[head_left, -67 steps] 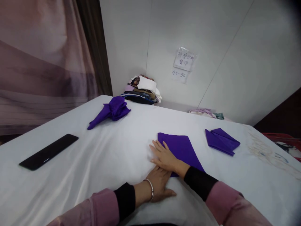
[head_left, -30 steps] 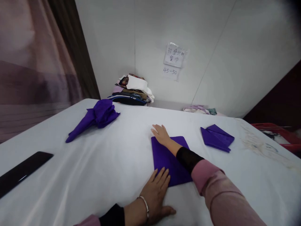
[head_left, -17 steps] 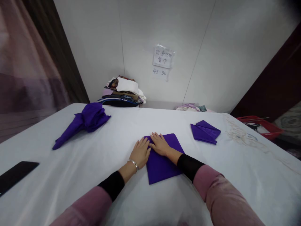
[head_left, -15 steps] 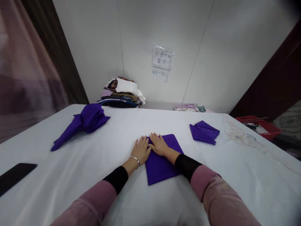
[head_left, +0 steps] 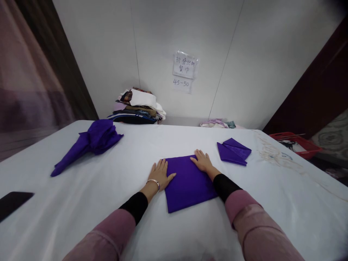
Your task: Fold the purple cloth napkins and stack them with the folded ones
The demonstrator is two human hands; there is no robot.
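Note:
A purple cloth napkin (head_left: 187,183), folded into a flat square, lies on the white table (head_left: 108,188) in front of me. My left hand (head_left: 160,174) rests flat with fingers spread on the napkin's left edge, a bracelet on its wrist. My right hand (head_left: 201,161) lies flat on the napkin's far right corner. Neither hand grips anything.
A folded purple napkin (head_left: 233,151) lies to the right. A bunched purple napkin (head_left: 89,142) lies at the far left. A black flat object (head_left: 12,203) sits at the left edge. Stacked clothes (head_left: 137,105) stand at the wall. A red basket (head_left: 295,144) is right of the table.
Both hands were together at the napkin's far left corner; my right hand has slid right along the far edge and my left hand has drawn back along the left edge.

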